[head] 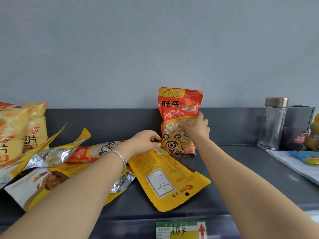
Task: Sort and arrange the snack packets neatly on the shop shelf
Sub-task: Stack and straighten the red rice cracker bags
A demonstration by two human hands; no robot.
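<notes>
An orange-red packet of small round biscuits (178,107) stands upright against the back lip of the dark grey shelf (241,169). My right hand (197,127) grips its right edge at mid-height. My left hand (145,140), with a silver bangle on the wrist, pinches the packet's lower left edge. A yellow packet (165,178) lies flat, back side up, just in front of the standing one. Further left a second orange-red packet (89,152) lies flat in a loose heap with yellow and foil-lined packets (46,157).
Pale yellow crisp packets (15,131) stand at the far left. At the right stand a clear glass bottle (272,125) with a metal cap, a dark cup and a yellow object, beside white paper with a blue wrapper (309,157). A price label (181,230) hangs on the front edge.
</notes>
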